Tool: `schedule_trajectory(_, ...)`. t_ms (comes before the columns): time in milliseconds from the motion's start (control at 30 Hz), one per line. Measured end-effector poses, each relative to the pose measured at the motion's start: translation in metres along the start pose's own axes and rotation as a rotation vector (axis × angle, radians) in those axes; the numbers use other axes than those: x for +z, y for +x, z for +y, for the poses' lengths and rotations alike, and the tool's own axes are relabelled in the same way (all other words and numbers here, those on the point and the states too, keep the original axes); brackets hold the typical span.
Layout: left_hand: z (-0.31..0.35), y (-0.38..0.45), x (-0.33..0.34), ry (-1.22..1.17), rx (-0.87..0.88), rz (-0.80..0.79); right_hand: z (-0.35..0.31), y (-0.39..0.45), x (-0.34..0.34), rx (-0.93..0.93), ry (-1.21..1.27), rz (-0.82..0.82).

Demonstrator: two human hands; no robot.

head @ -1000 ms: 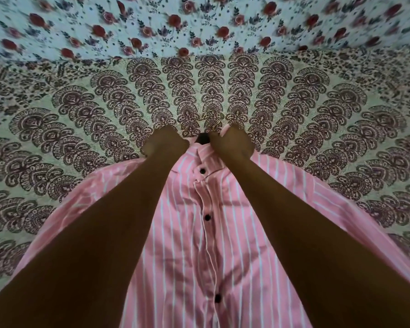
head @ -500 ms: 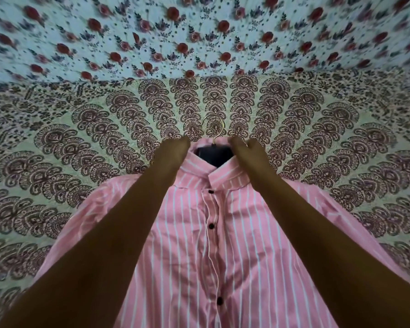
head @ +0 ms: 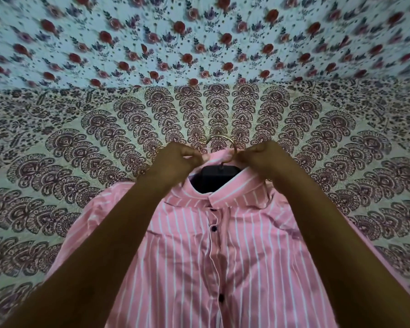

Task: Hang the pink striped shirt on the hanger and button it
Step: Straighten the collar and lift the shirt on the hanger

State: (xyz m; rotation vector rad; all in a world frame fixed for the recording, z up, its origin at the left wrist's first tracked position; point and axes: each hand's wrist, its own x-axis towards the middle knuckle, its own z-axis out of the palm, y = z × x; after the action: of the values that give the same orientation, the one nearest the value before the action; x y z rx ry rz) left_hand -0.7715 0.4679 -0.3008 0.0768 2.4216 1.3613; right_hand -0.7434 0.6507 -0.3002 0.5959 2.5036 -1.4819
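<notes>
Reaching forward over the bed, both bare forearms run up the front of the pink striped shirt [head: 223, 268], which lies face-up and spread flat, its placket closed as far as can be seen, with dark buttons [head: 214, 229] showing down the middle. Up at the neck, the collar [head: 225, 194] stands open around the dark body of the hanger [head: 217, 179], which sits inside the shirt. That says the hanging and most of the buttoning look done, and the job in hand is the collar: tidying or closing the very top. The left hand [head: 175, 159] is curled tight, fingers pinched on the left collar edge; the right hand [head: 262, 157] mirrors it, knuckles up, fingers closed on the right collar edge, close beside the brass hook [head: 225, 144] that pokes out between them. Whether a top collar button is fastened I cannot tell, the collar hides it. Next move, I'd say, calls for drawing both collar points level and laying them flat without dragging the shirt off the hanger's shoulders. Beyond the hook stretches the maroon-patterned bedsheet [head: 81, 138], and farther still a pale rose-print cloth [head: 199, 31].
</notes>
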Motion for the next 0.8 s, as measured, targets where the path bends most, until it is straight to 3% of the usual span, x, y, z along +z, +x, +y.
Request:
schedule_trajectory(100, -0.003, 0.008, 0.002, -0.099, -0.181, 0.000, 0.001, 0.007, -0.002, 0.186, 0.072, -0.093)
schedule_trajectory(200, -0.008, 0.020, -0.001, -0.212, -0.360, -0.026, 0.009, 0.009, -0.003, 0.449, 0.318, -0.327)
schedule_trajectory(300, -0.011, 0.025, -0.003, -0.321, -0.470, -0.116, 0.018, 0.018, -0.003, 0.484, 0.436, -0.386)
schedule_trajectory(400, -0.011, 0.022, -0.012, -0.282, -0.447, -0.190, 0.023, 0.022, -0.009, 0.445, 0.512, -0.357)
schedule_trajectory(467, -0.009, 0.022, -0.020, -0.127, -0.395, -0.196, 0.025, 0.020, -0.012, 0.409, 0.407, -0.308)
schedule_trajectory(567, -0.003, 0.023, -0.028, 0.308, -0.306, -0.154, 0.019, 0.015, -0.012, 0.308, -0.019, -0.136)
schedule_trajectory(667, 0.001, 0.025, -0.025, 0.451, -0.279, -0.132, 0.009, 0.013, -0.009, 0.208, -0.318, -0.044)
schedule_trajectory(800, 0.002, 0.029, -0.023, 0.487, -0.285, -0.097, 0.004, 0.017, 0.000, 0.271, -0.175, -0.005)
